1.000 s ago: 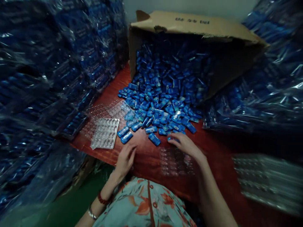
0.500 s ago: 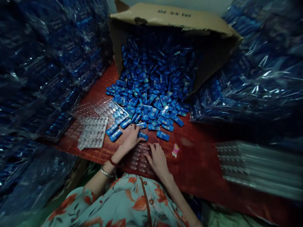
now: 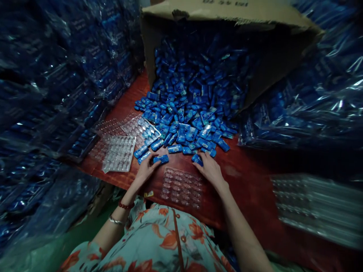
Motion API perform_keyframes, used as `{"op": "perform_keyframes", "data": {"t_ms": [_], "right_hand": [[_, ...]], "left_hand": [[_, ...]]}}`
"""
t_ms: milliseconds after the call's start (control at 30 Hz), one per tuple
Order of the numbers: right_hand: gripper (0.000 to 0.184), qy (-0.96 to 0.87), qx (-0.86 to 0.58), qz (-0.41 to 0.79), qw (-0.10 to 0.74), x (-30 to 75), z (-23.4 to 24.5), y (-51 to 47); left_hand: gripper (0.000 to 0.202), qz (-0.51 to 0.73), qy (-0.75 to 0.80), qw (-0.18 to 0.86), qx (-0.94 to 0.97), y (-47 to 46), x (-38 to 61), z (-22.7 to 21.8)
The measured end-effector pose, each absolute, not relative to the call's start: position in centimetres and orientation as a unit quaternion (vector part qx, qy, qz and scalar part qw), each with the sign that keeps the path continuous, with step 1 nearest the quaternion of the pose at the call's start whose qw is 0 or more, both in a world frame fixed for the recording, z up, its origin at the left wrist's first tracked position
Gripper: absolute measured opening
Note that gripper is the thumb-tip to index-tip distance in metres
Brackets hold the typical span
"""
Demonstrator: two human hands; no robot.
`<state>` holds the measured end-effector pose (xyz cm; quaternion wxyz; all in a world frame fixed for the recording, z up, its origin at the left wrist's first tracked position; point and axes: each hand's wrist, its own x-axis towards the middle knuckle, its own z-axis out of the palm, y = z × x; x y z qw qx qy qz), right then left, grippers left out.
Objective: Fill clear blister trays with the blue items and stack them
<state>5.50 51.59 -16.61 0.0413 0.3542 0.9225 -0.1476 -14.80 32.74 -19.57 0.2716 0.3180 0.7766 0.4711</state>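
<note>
My left hand pinches the end of a small blue wrapped pack, its fingers curled by the loose packs. Across from it, my right hand has thumb and fingers closed around another blue pack, partly covered by the hand. Between and below both hands, a clear plastic blister tray with rows of hollow cavities lies flat on the red table. Just beyond the fingers, a heap of similar blue packs spills forward.
A cardboard box on its side holds more packs. Clear trays lie at left, and a stack of clear trays stands at right. Plastic-wrapped blue goods rise on both sides. A small yellow scrap lies near the front edge.
My hands have moved apart, off the clear tray, and each has taken hold of a blue pack. The tray is now uncovered. The pink scrap no longer shows. The view has shifted.
</note>
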Motion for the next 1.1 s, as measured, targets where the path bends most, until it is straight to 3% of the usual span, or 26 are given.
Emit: {"op": "perform_keyframes", "data": {"t_ms": [133, 267, 467, 833, 967, 1100], "right_hand": [[0.05, 0.911, 0.392, -0.124, 0.014, 5.9, -16.0, 51.2], [0.033, 0.931, 0.35, -0.093, -0.039, 4.5, -15.5, 51.1], [0.034, 0.955, 0.29, -0.058, 0.014, 0.7, -15.8, 51.7], [0.035, 0.957, 0.285, -0.06, 0.017, 3.1, -17.0, 50.8], [0.027, 0.923, 0.338, -0.153, -0.103, 4.8, -15.9, 50.9], [0.03, 0.802, 0.387, -0.401, -0.215, 7.2, -15.6, 49.4]], "left_hand": [[0.033, 0.476, 0.784, 0.254, 0.306, 32.9, -14.2, -19.1], [0.035, 0.492, 0.786, 0.232, 0.294, 33.4, -13.8, -18.1], [0.031, 0.487, 0.774, 0.228, 0.333, 33.5, -13.2, -16.2], [0.02, 0.46, 0.718, 0.22, 0.474, 32.9, -10.1, -15.6], [0.022, 0.388, 0.706, 0.211, 0.553, 33.7, -9.7, -16.0], [0.028, 0.301, 0.696, 0.194, 0.622, 33.7, -9.8, -16.5]]}}
